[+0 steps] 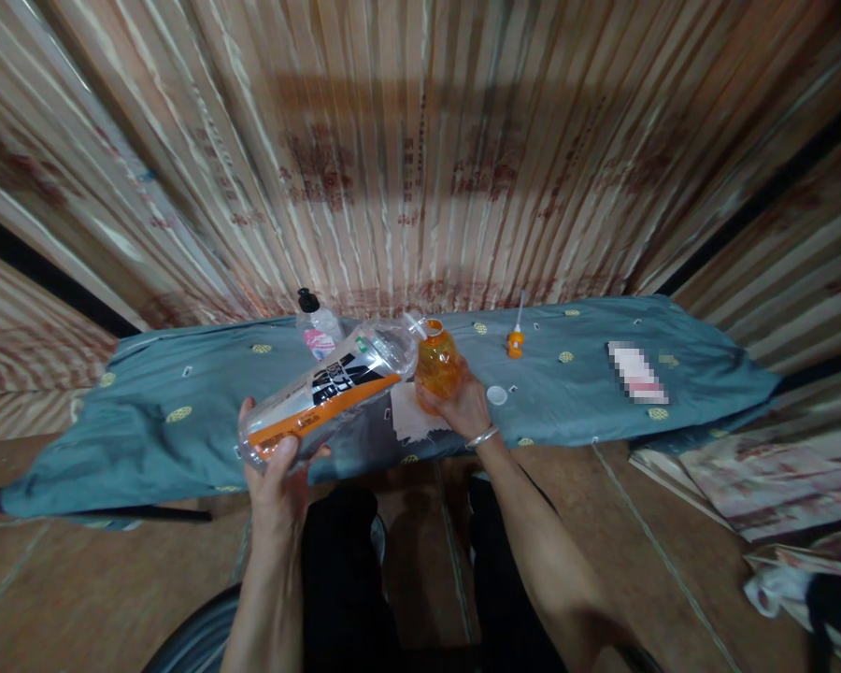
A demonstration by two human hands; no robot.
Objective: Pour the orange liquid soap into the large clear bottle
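Left hand (275, 465) wrapped around the base of a large clear plastic bottle (336, 388), fingers curled under it and thumb over the top, grip closed. Bottle tipped almost flat, neck pointing up and to the right, mouth right at the opening of a small orange bottle (436, 362); orange and black label running along its side. Right hand (463, 404) closed around the lower half of the small orange bottle, holding it upright just above the surface (575, 402), a silver bangle (483, 436) on the wrist. Both bottles held over the middle of the surface, close to its near edge.

Surface draped in a blue-grey cloth (147, 439) dotted with small yellow motifs. White cap (496, 395) lying on the cloth just right of the right hand. Orange spray top with a white tube (515, 338) standing further back, apart from the cap. Clear bottle with a black cap and pink label (317, 327) behind the large bottle, near the far edge. Blurred white and pink patch (635, 372) flat on the cloth well to the right. Striped reddish sheeting (420, 159) rising behind the surface. Dark trousered legs (343, 579) below, over a brown floor (56, 579).
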